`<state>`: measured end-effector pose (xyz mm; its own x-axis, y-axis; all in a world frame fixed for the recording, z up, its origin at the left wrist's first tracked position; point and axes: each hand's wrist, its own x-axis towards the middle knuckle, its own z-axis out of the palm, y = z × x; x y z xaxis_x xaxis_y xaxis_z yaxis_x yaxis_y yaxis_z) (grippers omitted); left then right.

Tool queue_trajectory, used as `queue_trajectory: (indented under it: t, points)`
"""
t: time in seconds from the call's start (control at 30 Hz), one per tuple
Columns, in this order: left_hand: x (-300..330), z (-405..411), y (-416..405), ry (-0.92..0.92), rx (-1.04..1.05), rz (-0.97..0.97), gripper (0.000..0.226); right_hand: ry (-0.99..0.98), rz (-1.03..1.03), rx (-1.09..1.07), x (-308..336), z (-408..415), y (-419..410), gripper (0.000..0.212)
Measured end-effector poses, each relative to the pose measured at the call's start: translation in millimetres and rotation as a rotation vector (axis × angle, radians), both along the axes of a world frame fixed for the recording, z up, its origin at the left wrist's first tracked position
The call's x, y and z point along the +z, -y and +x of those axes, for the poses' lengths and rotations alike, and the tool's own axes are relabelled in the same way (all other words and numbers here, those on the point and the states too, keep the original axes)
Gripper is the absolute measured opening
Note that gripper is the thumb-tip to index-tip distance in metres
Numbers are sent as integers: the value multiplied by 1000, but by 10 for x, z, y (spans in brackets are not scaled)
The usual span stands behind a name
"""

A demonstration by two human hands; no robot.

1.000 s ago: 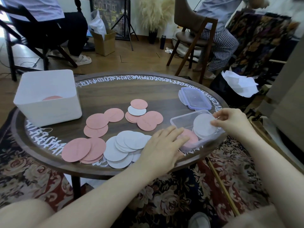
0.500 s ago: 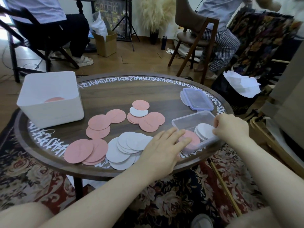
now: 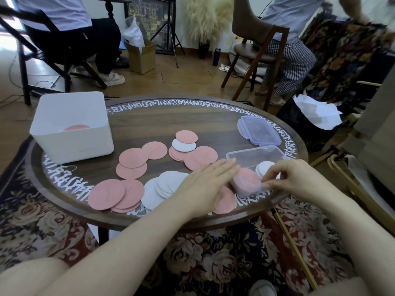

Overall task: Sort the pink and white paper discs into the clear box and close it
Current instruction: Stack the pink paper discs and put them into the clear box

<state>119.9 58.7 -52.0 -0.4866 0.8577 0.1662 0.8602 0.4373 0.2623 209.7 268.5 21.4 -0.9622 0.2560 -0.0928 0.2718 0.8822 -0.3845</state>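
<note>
The clear box (image 3: 254, 155) sits at the table's right front edge, holding a pink stack (image 3: 245, 180) and white discs (image 3: 264, 167). Its blue-rimmed lid (image 3: 258, 133) lies behind it. My left hand (image 3: 205, 186) lies flat with straight fingers on the table, its fingertips touching the box's left side. My right hand (image 3: 297, 178) hovers at the box's near right corner with its fingers curled; whether they pinch a disc is unclear. Loose pink discs (image 3: 132, 159) and white discs (image 3: 164, 184) are spread over the round wooden table (image 3: 149, 116).
A white square bin (image 3: 72, 127) with a pink disc inside stands at the table's left. Two seated people and chairs are beyond the table. A black bag with white paper (image 3: 316, 112) sits at the right. A patterned rug lies below.
My right hand has lowered the white disc into the box and drawn back to the box's near corner. My left hand stays beside the box.
</note>
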Motion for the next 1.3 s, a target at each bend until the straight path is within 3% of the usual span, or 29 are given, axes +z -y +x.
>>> queue_trajectory:
  t: [0.13, 0.33, 0.43, 0.5, 0.73, 0.87, 1.0, 1.13, 1.3]
  points:
    - [121, -45, 208, 8, 220, -156, 66, -72, 77, -54, -113, -112, -57, 14]
    - [152, -116, 661, 127, 287, -339, 76, -195, 201, -29, -179, -159, 30, 9]
    - [89, -116, 831, 174, 307, -333, 65, -336, 69, 125, -151, -109, 352, 10]
    - [61, -110, 914, 153, 341, -287, 59, -246, -37, 237, -193, -54, 582, 12]
    - [70, -98, 1037, 199, 399, -274, 57, 87, 223, 228, -467, -66, 887, 59]
    - [46, -68, 993, 196, 327, -320, 56, 73, 172, 189, -495, -108, 938, 54]
    - [25, -94, 983, 158, 307, -324, 56, 123, -20, 140, -448, -145, 912, 34]
    - [53, -64, 942, 168, 298, -191, 54, 5, -47, 99, -445, -150, 902, 14]
    - [193, 35, 839, 365, 451, 419, 28, -371, -155, 4, -463, -162, 835, 13]
